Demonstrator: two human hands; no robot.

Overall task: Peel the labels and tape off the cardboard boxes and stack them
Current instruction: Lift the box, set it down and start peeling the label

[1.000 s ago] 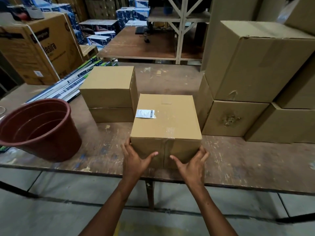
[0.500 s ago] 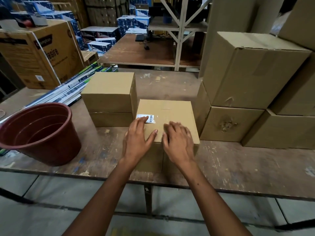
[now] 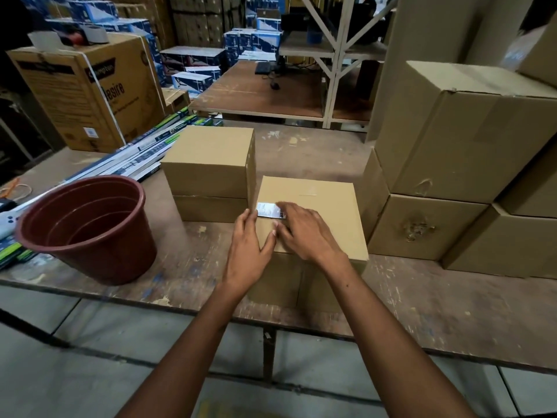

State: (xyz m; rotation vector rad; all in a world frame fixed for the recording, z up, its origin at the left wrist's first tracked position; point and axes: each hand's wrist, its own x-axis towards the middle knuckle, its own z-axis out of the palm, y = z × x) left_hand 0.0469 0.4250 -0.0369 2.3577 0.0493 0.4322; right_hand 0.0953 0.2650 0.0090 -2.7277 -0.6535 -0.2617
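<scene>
While both my hands sit on the box (image 3: 322,206) in front of me, the left hand (image 3: 248,245) lies flat w/ fingers straight and close together along the box's left top edge, thumb angled out across the lid. Its fingertips touch the near-left corner of the label (image 3: 269,210). My right hand (image 3: 304,229) rests on the lid just right of the left, fingers loosely bent and reaching over the label's right end, covering part of it; can't tell if they pinch the label or only press it. Label still looks stuck flat near the lid's left edge. Just beyond my left hand stand two stacked boxes (image 3: 211,173), touching or nearly touching the one I'm on. Further left of that hand, a brown pot (image 3: 90,227) on the table (image 3: 422,303). Right of my right hand, bigger boxes (image 3: 452,152) piled up.
</scene>
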